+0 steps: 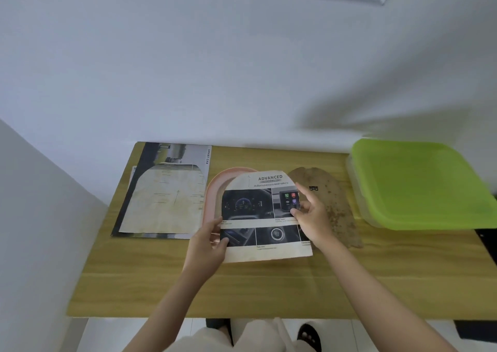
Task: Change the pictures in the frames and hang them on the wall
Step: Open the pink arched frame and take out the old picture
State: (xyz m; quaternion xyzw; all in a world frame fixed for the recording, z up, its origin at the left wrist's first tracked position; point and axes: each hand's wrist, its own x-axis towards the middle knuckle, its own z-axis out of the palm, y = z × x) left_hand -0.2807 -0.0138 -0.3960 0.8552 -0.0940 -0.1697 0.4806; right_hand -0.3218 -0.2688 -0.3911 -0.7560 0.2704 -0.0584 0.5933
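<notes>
Both hands are being used near the middle of the table (269,284). An arch-shaped picture (265,217) is being pinched at its left side by the left hand (208,240) and at its right side by the right hand (312,217). It is being held over the pink frame (215,190). If it is being pulled unevenly, the thin paper could be bent or torn.
</notes>
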